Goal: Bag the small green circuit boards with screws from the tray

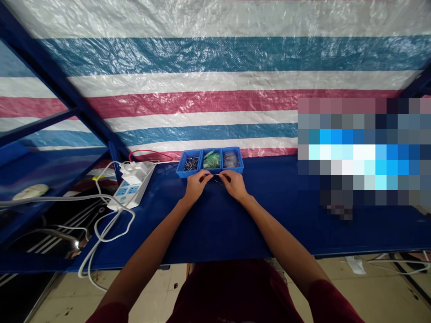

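Observation:
My left hand (197,184) and my right hand (233,183) meet just in front of the blue bins, fingers pinched. Between their fingertips runs a small, thin, light-coloured piece (216,175), too small to name; each hand grips one end. Another thin dark piece (218,182) shows just below it. Behind the hands stand three joined blue bins. The left bin (182,172) holds many small dark metal parts (191,163). Green plastic packets (212,159) fill the middle bin, and clear plastic bags (230,159) lie in the right one.
A white power strip (143,190) with white adapters (134,172) lies on the blue table (215,229) at left. White cables (101,224) loop over the table's front edge. Striped sheeting (215,101) hangs behind. A pixelated area covers the right side.

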The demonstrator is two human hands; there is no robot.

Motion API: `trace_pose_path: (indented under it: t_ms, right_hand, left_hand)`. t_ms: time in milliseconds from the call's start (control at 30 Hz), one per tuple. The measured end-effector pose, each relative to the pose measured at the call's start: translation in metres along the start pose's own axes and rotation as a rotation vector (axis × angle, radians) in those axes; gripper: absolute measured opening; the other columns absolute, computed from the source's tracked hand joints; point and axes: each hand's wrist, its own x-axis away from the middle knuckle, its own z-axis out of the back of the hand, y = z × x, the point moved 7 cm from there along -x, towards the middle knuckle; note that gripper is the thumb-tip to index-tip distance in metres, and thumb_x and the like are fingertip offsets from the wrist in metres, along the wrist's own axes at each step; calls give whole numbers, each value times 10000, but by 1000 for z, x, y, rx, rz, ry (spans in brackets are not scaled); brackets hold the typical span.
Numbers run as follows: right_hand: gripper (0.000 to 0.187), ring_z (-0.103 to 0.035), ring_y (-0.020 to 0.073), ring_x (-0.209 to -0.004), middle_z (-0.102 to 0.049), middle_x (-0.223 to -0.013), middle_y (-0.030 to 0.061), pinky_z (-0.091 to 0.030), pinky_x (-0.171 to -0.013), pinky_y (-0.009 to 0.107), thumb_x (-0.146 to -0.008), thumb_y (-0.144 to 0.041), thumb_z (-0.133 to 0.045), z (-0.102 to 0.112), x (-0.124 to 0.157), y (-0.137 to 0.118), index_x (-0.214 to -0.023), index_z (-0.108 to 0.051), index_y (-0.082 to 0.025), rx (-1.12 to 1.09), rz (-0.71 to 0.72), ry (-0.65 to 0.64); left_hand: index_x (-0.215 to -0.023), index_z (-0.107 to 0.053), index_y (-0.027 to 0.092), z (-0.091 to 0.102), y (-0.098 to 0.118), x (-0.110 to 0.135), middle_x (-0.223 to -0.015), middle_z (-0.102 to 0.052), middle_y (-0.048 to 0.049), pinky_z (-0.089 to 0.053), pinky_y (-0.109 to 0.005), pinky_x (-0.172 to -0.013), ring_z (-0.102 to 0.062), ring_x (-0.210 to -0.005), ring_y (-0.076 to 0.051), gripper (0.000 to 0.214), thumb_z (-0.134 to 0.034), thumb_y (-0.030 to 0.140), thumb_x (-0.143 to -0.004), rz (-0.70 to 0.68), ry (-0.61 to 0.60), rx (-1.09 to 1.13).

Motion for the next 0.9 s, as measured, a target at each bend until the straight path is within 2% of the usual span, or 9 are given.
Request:
trace_pose_path:
  t_ms: [167, 533, 633, 800, 900]
  right_hand:
    - [243, -622, 172, -749, -692, -846, 56, -460, -721, 272, -923, -309, -467, 0, 0, 1, -873, -672, -188, -19, 6, 8]
    - [226, -622, 171, -717, -691, -810, 47, -454, -680, 268, -913, -297, -481, 1, 0, 2, -847, -670, -191, 5, -1, 25]
    - [218, -620, 168, -712, -689, -805, 45, -450, -684, 267, -915, -290, -485, 1, 0, 1, -842, -665, -189, 9, -3, 25]
    - [227, -612, 162, -721, -683, -809, 45, -444, -686, 260, -926, -293, -475, 0, 1, -2, -841, -659, -190, 36, 7, 12]
    - [224, -610, 161, -717, -678, -800, 44, -439, -679, 256, -927, -289, -477, -2, 1, -2, -840, -658, -188, 39, 15, 12]
  left_hand:
    - [-759, -632, 175, -1, 1, 0, -662, -611, -1, -421, -241, -604, -521, -581, -128, 263, -588, 423, -836, -54, -2, -54]
    - [-764, -682, 175, 5, 11, 4, -716, -639, -29, -461, -250, -598, -564, -608, -124, 245, -578, 368, -872, -235, 90, -101]
    - [-794, -693, 178, 6, 12, 3, -746, -652, -29, -465, -241, -577, -569, -608, -117, 221, -584, 354, -871, -229, 103, -75]
    - [-917, -691, 180, 10, 11, 2, -907, -699, -55, -499, -235, -594, -637, -727, -140, 212, -570, 350, -881, -187, 144, -36]
    - [-954, -688, 178, 10, 10, 2, -910, -716, -58, -522, -248, -630, -661, -746, -152, 209, -574, 337, -881, -176, 154, -42]
